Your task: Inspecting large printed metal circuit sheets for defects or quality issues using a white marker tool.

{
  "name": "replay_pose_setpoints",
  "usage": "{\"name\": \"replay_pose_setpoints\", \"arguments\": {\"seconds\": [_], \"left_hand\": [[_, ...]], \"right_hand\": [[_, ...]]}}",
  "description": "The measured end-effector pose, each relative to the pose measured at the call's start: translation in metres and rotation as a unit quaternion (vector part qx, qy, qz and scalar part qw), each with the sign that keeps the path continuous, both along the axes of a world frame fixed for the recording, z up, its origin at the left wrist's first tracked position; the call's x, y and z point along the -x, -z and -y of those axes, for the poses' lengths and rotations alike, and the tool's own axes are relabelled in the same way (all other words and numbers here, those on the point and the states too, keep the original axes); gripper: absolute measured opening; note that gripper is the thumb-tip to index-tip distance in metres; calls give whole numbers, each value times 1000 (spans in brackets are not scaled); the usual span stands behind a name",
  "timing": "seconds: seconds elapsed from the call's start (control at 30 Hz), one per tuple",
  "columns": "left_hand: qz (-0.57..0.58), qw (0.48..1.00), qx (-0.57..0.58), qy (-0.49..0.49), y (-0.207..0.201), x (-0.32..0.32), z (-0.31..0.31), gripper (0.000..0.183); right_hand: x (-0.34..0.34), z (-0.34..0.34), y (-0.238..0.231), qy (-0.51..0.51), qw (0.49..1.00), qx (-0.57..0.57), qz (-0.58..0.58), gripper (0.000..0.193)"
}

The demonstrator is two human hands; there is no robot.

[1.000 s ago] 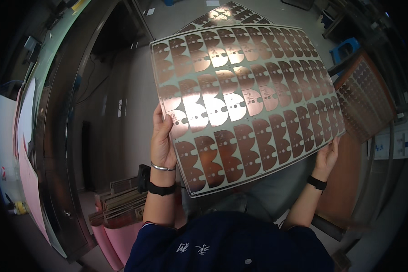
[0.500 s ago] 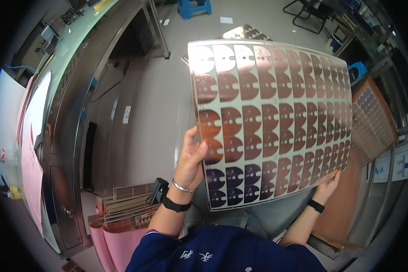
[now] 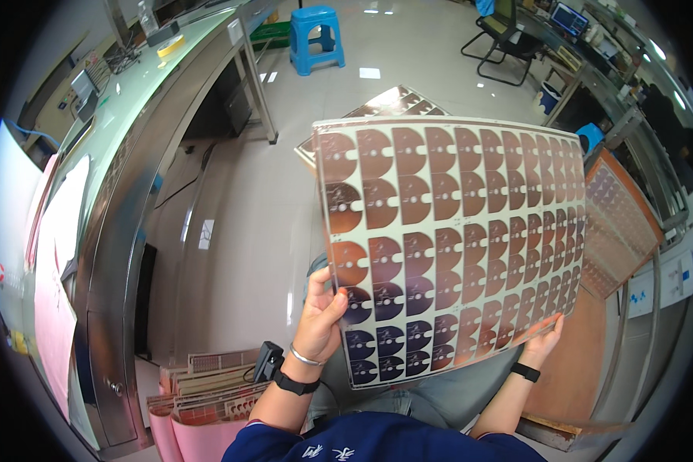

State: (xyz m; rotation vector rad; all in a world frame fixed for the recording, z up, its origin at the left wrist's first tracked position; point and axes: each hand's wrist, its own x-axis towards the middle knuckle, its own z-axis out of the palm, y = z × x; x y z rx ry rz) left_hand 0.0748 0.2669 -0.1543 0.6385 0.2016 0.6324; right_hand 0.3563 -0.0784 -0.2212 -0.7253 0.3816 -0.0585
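Note:
A large rectangular circuit board panel (image 3: 458, 250) is held up in front of me, tilted, its face covered with rows of rounded copper shapes on a pale ground. Along its left edge, my left hand (image 3: 321, 319) grips it, thumb on the front face and the other fingers partly behind. My right hand (image 3: 543, 341) supports the lower right edge, its fingers partly hidden by the panel. Beyond the top edge, more similar panels (image 3: 399, 100) show in part; what they rest on is hidden.
A steel-framed bench with a green top (image 3: 131, 100) runs along the left. Upright panels with pink sheets (image 3: 179, 431) stand at lower left. Another copper panel (image 3: 622, 219) leans at right above a brown board (image 3: 581, 362). A blue stool (image 3: 316, 38) and black chair (image 3: 508, 50) stand farther off.
The panel and both hands sit lower in the view, and more of the far floor, stool and chair shows. Glare has left the panel's top left corner. Both hands keep their grip.

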Motion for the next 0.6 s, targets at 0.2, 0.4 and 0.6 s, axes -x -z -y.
{"name": "replay_pose_setpoints", "arguments": {"seconds": [0.2, 0.4, 0.6], "left_hand": [[-5, 999, 31, -40, 6, 2, 4, 42], [-8, 994, 52, -95, 28, 2, 5, 45], [13, 992, 11, -121, 30, 1, 7, 47]], "right_hand": [[0, 15, 1, -85, 992, 26, 91, 14], [2, 0, -24, -106, 986, -73, 110, 26], [1, -4, -41, -182, 960, -112, 180, 31]]}}
